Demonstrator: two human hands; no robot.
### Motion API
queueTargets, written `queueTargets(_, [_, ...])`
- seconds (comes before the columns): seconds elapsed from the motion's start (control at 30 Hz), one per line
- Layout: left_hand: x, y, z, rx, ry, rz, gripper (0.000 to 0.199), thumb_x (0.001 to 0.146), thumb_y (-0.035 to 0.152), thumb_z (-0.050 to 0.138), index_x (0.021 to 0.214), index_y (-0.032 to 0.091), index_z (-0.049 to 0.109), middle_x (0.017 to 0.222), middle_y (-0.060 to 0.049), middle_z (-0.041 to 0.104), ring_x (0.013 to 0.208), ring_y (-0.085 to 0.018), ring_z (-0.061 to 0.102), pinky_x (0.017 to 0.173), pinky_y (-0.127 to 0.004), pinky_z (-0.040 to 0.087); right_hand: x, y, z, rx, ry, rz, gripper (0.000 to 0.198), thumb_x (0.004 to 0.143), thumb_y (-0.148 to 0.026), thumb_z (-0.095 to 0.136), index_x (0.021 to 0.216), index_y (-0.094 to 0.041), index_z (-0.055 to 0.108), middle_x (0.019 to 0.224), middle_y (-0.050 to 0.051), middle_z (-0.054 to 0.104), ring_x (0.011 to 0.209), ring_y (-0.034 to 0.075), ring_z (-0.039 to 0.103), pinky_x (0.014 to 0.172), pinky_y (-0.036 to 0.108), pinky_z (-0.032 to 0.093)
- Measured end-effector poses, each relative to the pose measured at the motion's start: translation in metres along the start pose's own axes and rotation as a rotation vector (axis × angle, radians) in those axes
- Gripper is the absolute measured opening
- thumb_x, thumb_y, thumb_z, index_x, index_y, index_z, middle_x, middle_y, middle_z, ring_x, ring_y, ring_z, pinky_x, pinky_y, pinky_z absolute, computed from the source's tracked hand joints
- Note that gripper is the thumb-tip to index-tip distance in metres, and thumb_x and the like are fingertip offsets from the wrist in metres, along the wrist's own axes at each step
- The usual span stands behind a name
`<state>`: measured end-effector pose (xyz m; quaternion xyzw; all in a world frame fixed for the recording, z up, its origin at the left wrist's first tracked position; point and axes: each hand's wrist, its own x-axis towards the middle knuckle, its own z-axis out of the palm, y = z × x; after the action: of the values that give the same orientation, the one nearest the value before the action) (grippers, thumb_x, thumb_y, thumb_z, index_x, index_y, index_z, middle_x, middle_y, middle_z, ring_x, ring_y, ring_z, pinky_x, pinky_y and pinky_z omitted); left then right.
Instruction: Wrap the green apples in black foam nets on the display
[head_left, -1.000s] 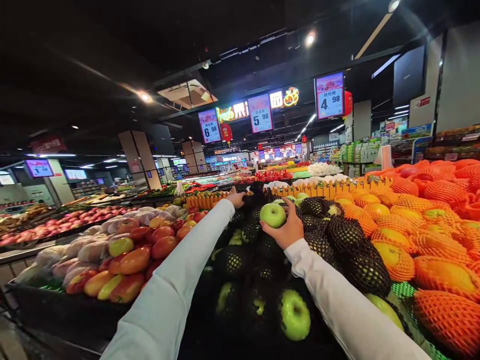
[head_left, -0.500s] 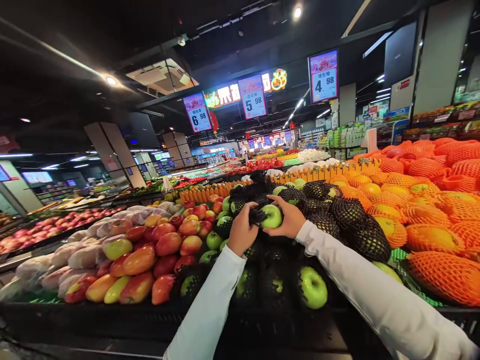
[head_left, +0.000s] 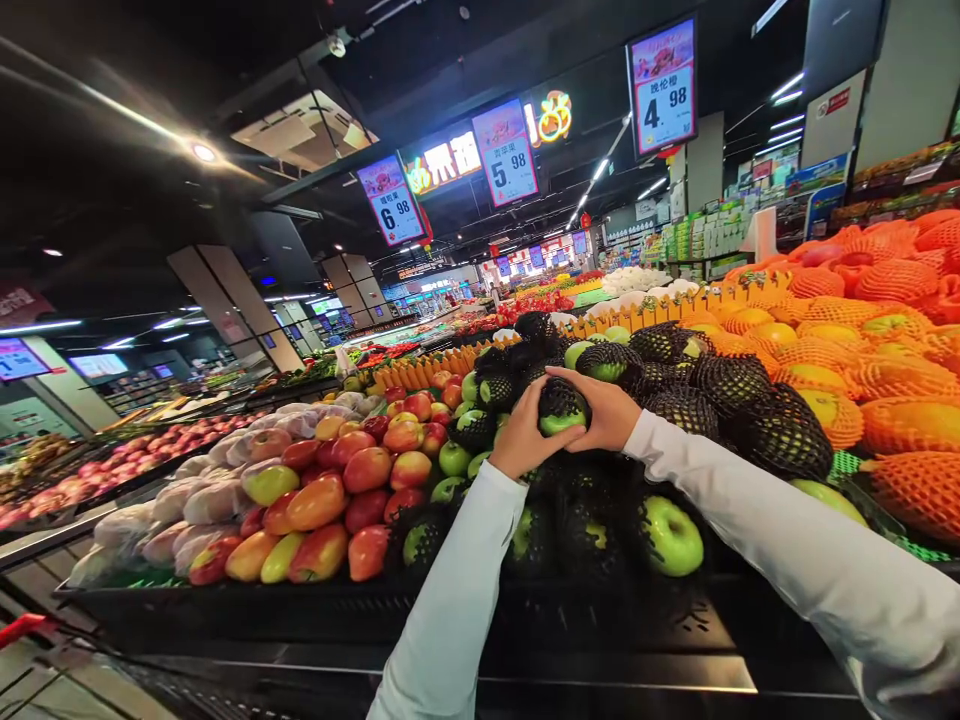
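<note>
Cupping green apple (head_left: 562, 424), topped with black net (head_left: 559, 398), between left hand (head_left: 525, 438) and right hand (head_left: 611, 410), both half-closed around its sides. Leftward of hands: red-yellow fruit (head_left: 367, 470). Rightward: netted oranges (head_left: 911, 420). Below hands: more black-netted green apples (head_left: 673, 537).

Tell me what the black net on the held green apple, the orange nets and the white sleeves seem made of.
Black net over the green apple: probably matte plastic foam, given its open, close-fitting mesh.
Orange nets: likely similar matte foam; thick strands stretch in a diamond pattern.
White sleeves: apparently thin, smooth fabric, fibre unclear; soft creases show along them.
</note>
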<state>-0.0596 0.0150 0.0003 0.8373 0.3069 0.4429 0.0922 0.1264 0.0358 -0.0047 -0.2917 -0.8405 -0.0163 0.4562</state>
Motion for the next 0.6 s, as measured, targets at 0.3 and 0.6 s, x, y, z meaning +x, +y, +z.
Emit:
queueTargets(0.3, [-0.001,-0.003,0.003,0.130,0.198,0.101,0.072,0.070,0.035,0.080,0.131,0.020,0.044,0.130,-0.012,0.058,0.124,-0.028,0.056,0.109,-0.046,0.045,0.001,-0.006,-0.002,0.192,0.027,-0.211,0.104,0.068,-0.072,0.071,0.151,-0.023,0.033,0.145,0.015,0.051,0.131,0.032,0.052,0.113,0.048,0.040])
queueTargets(0.6, [-0.001,0.005,0.002,0.183,0.118,0.135,0.075,0.071,0.031,0.078,0.137,0.023,0.042,0.138,-0.008,0.056,0.128,-0.025,0.055,0.112,-0.040,0.043,0.004,-0.015,-0.010,0.020,0.366,-0.060,0.017,0.088,-0.035,0.062,0.099,-0.022,0.064,0.090,0.006,0.069,0.082,0.021,0.064,0.070,0.034,0.053])
